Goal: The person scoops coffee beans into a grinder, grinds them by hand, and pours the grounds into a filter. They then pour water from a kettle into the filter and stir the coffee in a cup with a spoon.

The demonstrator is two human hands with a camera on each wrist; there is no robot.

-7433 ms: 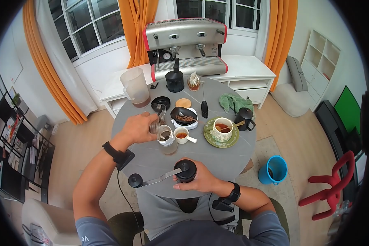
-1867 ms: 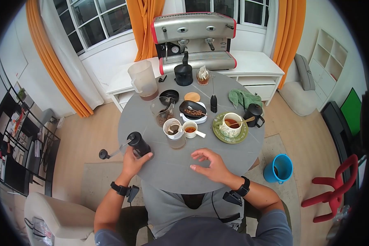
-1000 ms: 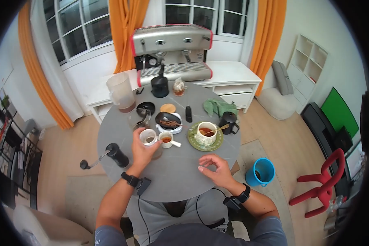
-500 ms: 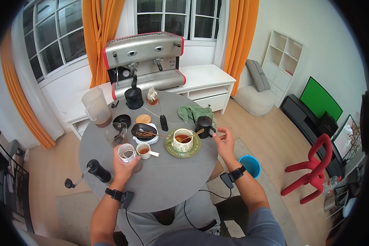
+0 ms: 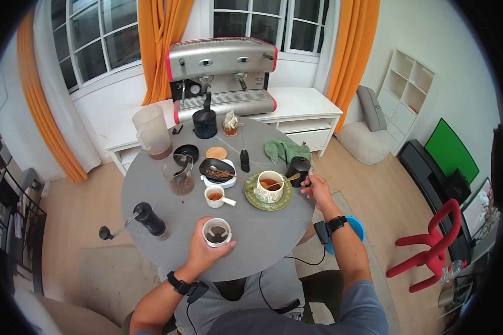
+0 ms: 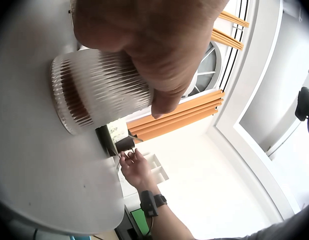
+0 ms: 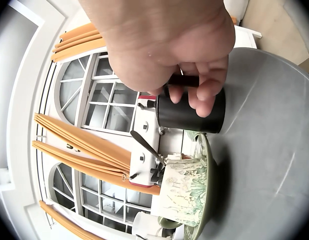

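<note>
Near the table's front edge, my left hand (image 5: 204, 251) grips a ribbed clear glass (image 6: 77, 95) with brown liquid at its base. On top of the glass is a white-rimmed filter cup (image 5: 217, 231) with dark coffee grounds and pale tabs inside. My right hand (image 5: 320, 195) is at the table's right edge, its fingers curled round the handle of a small black kettle (image 7: 189, 115). Beside the kettle, a patterned cup (image 5: 269, 192) with reddish-brown liquid and a spoon across it stands on a green saucer (image 5: 284, 203). A black hand grinder (image 5: 149, 219) stands at the left edge.
Mid-table are a small white handled cup (image 5: 213, 198), a scale bearing a black tray (image 5: 221, 166) of beans, and a glass jar (image 5: 181, 183). Behind stand a plastic pitcher (image 5: 151, 131), a moka pot (image 5: 205, 124), a milk frother (image 5: 245, 161) and a green towel (image 5: 288, 151).
The left hand set the grinder at the left edge, took the glass and drew it toward the front edge. The right hand left the grinder and reached right to the kettle's handle.
</note>
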